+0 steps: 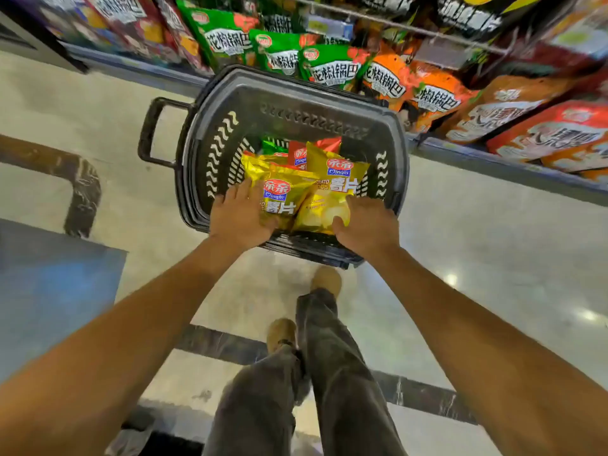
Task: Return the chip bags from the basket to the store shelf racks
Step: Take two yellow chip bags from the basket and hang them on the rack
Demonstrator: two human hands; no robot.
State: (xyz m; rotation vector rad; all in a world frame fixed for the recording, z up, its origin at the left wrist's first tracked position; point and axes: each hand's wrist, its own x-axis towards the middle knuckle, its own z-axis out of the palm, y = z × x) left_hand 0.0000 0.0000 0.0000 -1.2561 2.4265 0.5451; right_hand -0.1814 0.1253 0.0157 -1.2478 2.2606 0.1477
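A dark grey plastic basket [296,93] stands on the floor in front of the shelf. Inside lie several chip bags: two yellow ones on top, a left yellow bag [283,195] and a right yellow bag [332,185], with a red bag [297,153] and a green bag [271,147] partly hidden beneath. My left hand [238,218] reaches into the basket and holds the left yellow bag at its left side. My right hand [365,225] holds the lower right corner of the right yellow bag, thumb on its front.
The low store shelf [493,159] runs behind the basket, packed with green snack bags [329,65], orange bags [434,97] and red bags [559,133]. The basket's handle [149,130] juts left. A blue-grey display unit [49,291] stands at left. My legs and shoes are below the basket.
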